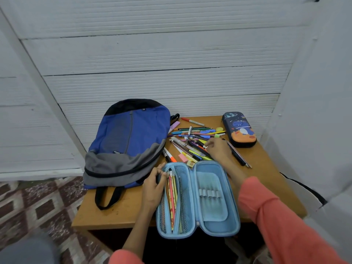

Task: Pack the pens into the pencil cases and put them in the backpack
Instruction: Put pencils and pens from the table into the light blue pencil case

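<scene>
Pens (194, 134) overlapping, right hand (219, 149) grip unclear

Home room: small wooden table (122, 212), patterned rug (38, 202), white panelled wall (162, 54).

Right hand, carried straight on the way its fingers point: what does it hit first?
The right hand points left and away, into the loose pile of pens. Its fingertips already look to be at a white-tipped pen there, though contact is unclear from this view.
</scene>
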`<state>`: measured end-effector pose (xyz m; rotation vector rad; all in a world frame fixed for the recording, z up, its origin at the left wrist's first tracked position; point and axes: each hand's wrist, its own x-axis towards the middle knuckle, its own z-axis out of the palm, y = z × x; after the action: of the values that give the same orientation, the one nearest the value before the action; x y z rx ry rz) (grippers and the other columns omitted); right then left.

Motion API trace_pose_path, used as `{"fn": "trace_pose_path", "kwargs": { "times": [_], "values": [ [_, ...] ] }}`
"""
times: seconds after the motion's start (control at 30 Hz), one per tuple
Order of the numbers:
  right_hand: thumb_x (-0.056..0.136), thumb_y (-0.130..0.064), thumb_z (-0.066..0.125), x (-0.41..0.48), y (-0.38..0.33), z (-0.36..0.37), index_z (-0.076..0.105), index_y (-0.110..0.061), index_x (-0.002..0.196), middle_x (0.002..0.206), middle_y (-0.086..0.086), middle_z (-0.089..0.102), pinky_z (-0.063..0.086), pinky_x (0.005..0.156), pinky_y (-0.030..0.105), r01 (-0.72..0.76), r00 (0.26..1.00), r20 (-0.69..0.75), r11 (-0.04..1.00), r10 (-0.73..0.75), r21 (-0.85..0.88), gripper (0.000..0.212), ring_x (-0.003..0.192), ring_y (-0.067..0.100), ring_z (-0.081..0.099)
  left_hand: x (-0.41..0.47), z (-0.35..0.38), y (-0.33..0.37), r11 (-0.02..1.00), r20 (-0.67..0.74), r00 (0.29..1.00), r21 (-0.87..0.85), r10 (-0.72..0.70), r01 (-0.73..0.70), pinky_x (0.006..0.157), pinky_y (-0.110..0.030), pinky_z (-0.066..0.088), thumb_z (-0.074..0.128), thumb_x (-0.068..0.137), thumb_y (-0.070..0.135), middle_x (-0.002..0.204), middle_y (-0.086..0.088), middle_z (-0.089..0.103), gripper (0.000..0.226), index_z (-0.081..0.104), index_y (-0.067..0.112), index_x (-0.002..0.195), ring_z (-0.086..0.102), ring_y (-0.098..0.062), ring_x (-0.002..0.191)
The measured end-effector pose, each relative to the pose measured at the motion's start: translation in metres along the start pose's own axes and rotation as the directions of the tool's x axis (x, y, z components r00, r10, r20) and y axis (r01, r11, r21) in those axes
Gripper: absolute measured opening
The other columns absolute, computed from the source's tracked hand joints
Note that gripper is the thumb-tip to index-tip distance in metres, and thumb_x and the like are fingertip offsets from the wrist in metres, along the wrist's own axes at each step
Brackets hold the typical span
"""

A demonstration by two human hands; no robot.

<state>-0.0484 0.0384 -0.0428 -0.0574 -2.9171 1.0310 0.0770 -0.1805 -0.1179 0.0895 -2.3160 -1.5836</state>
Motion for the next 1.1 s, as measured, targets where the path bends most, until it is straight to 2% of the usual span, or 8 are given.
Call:
{"fn": "trace_pose_path", "kwargs": {
  "times": [0.17, 0.3, 0.47, 0.6, 0.73, 0.83, 0.93, 1.1],
  "values": [
    [0.09, -0.013, 0.057, 0.021, 0.035, -0.019, 0.072, -0.006, 0.104, 0.11, 0.014, 0.068, 0.051, 0.082, 0.039, -0.125, 0.991, -0.061, 0.984, 0.118, -0.127, 0.021, 0.099, 0.034, 0.062, -0.001, -0.001, 0.0, 1.0, -0.005, 1.0, -0.003, 0.0, 0.0, 0.102, -0.034, 0.045, 0.055, 0.097, 0.017, 0.13, 0.012, 0.061, 0.018, 0.051, 0.014, 0.08, 0.051, -0.001, 0.127],
    [0.092, -0.007, 0.053, 0.031, 0.052, -0.02, 0.069, -0.015, 0.115, 0.12, 0.011, 0.065, 0.047, 0.081, 0.034, -0.147, 0.989, -0.014, 0.97, 0.148, -0.194, 0.029, 0.107, 0.032, 0.06, -0.001, -0.001, 0.001, 1.0, -0.014, 1.0, 0.0, 0.002, -0.002, 0.096, -0.033, 0.047, 0.055, 0.097, 0.017, 0.129, 0.013, 0.061, 0.019, 0.05, 0.015, 0.078, 0.054, -0.005, 0.124],
    [0.091, -0.014, 0.062, 0.036, 0.051, -0.012, 0.075, -0.019, 0.095, 0.111, 0.002, 0.067, 0.044, 0.073, 0.029, -0.03, 0.991, 0.121, 0.987, 0.05, -0.159, 0.014, 0.099, 0.023, 0.061, -0.001, 0.0, 0.002, 1.0, -0.021, 1.0, -0.004, -0.006, 0.006, 0.08, -0.026, 0.046, 0.056, 0.097, 0.018, 0.129, 0.015, 0.061, 0.021, 0.049, 0.019, 0.076, 0.061, -0.019, 0.115],
    [0.09, -0.005, 0.058, 0.039, 0.049, -0.007, 0.073, -0.021, 0.081, 0.091, 0.003, 0.07, 0.045, 0.066, 0.029, 0.012, 0.989, 0.146, 0.999, -0.006, -0.038, 0.023, 0.078, 0.018, 0.06, -0.001, -0.001, 0.001, 1.0, -0.023, 1.0, 0.003, -0.009, 0.009, 0.078, -0.026, 0.046, 0.056, 0.097, 0.02, 0.129, 0.019, 0.06, 0.021, 0.048, 0.02, 0.077, 0.063, -0.017, 0.112],
    [0.089, 0.007, 0.051, 0.039, 0.046, -0.01, 0.069, -0.015, 0.08, 0.074, -0.004, 0.06, 0.045, 0.074, 0.03, 0.034, 0.979, 0.198, 0.994, -0.055, 0.107, 0.03, 0.08, 0.018, 0.056, -0.001, 0.0, 0.001, 1.0, -0.021, 1.0, 0.015, -0.007, 0.008, 0.075, -0.024, 0.045, 0.056, 0.097, 0.02, 0.128, 0.02, 0.06, 0.021, 0.048, 0.019, 0.077, 0.063, -0.012, 0.109],
    [0.087, 0.013, 0.043, 0.041, 0.046, -0.009, 0.062, -0.016, 0.073, 0.077, -0.002, 0.059, 0.05, 0.08, 0.037, 0.036, 0.969, 0.243, 0.997, -0.052, 0.071, 0.038, 0.085, 0.021, 0.057, -0.001, -0.001, 0.002, 1.0, -0.018, 1.0, 0.026, -0.004, 0.005, 0.071, -0.021, 0.044, 0.055, 0.097, 0.02, 0.129, 0.019, 0.06, 0.021, 0.049, 0.019, 0.077, 0.065, -0.012, 0.1],
    [0.086, 0.012, 0.044, 0.043, 0.05, -0.007, 0.06, -0.02, 0.069, 0.076, -0.001, 0.059, 0.053, 0.081, 0.041, 0.028, 0.974, 0.227, 1.0, -0.027, -0.001, 0.039, 0.086, 0.026, 0.061, -0.001, -0.001, 0.002, 0.999, -0.026, 1.0, 0.05, -0.006, 0.007, 0.062, -0.022, 0.045, 0.055, 0.097, 0.02, 0.13, 0.017, 0.06, 0.021, 0.048, 0.017, 0.077, 0.064, -0.005, 0.078],
    [0.086, 0.0, 0.059, 0.046, 0.057, -0.008, 0.073, -0.009, 0.092, 0.093, 0.009, 0.068, 0.048, 0.075, 0.029, 0.068, 0.976, 0.218, 0.979, -0.026, -0.19, 0.018, 0.09, 0.026, 0.063, -0.001, 0.0, 0.001, 0.999, -0.021, 1.0, 0.028, -0.017, 0.018, 0.08, -0.022, 0.047, 0.056, 0.097, 0.019, 0.128, 0.016, 0.061, 0.021, 0.048, 0.017, 0.077, 0.059, -0.004, 0.116]
  ]
}}
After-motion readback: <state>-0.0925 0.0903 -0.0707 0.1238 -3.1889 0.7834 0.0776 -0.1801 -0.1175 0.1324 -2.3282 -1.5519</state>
